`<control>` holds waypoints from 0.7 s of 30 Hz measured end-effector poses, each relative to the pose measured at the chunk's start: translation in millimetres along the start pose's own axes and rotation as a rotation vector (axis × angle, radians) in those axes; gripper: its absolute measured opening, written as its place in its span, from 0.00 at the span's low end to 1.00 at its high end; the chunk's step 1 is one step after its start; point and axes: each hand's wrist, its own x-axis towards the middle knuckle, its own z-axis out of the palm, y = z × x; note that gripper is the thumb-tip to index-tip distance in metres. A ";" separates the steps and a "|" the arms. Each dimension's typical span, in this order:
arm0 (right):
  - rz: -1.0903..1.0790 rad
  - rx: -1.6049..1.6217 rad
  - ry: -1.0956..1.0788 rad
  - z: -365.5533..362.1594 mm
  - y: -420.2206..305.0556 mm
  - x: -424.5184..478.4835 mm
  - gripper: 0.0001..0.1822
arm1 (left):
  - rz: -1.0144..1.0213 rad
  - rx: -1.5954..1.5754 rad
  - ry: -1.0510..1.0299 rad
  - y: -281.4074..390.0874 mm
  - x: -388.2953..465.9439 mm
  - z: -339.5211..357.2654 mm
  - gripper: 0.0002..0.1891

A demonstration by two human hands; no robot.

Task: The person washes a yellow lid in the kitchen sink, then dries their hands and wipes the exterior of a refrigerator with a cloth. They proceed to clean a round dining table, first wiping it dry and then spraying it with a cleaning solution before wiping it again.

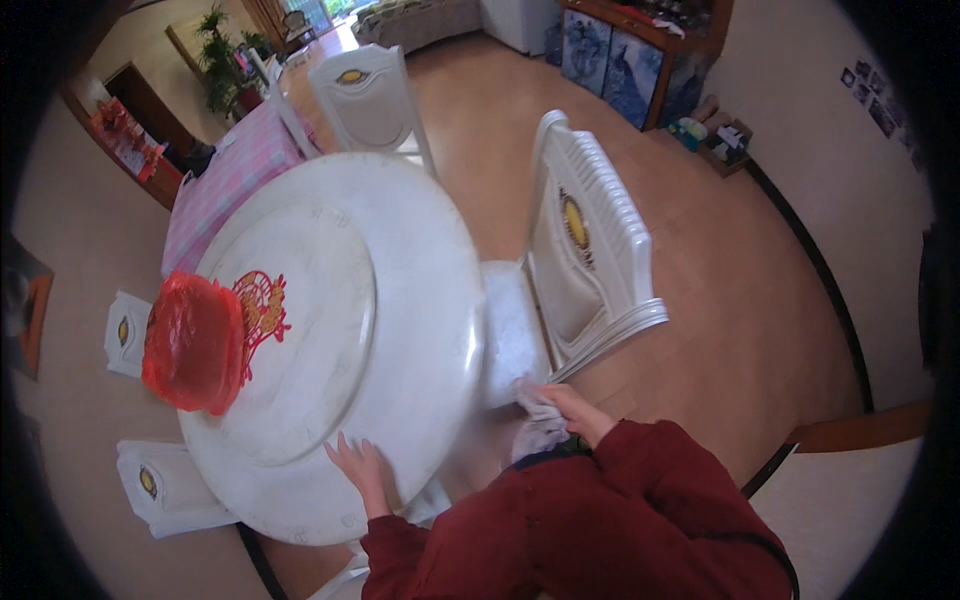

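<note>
My left hand is spread just over the near edge of a round white table; whether it touches the top I cannot tell. It holds nothing. A crumpled pale cloth hangs from my right hand, in front of my body and beside the seat of a white chair. On the table rests a round turntable. A red plastic bag sits at its far left, partly over a red and gold paper cutout. What the bag holds is hidden.
More white chairs stand around the table, one of them at the back. Behind it is a table with a pink checked cloth. A cabinet and a cardboard box line the right wall. Wooden flooring extends to the right.
</note>
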 end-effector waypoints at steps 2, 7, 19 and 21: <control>-0.075 0.240 0.037 -29.2 -14.8 -34.3 0.14 | -0.103 -0.195 -0.054 10.8 -12.9 8.3 0.29; -0.468 0.700 -0.189 -94.1 -63.5 -130.9 0.21 | -0.017 -0.450 -0.205 85.7 -27.1 13.8 0.24; -0.814 0.826 0.164 -230.9 -207.9 -277.4 0.27 | 0.588 -0.774 -0.679 494.2 -166.9 47.0 0.15; -0.813 0.796 0.043 -246.3 -237.1 -290.0 0.28 | 0.609 -0.799 -1.023 553.0 -190.7 69.1 0.18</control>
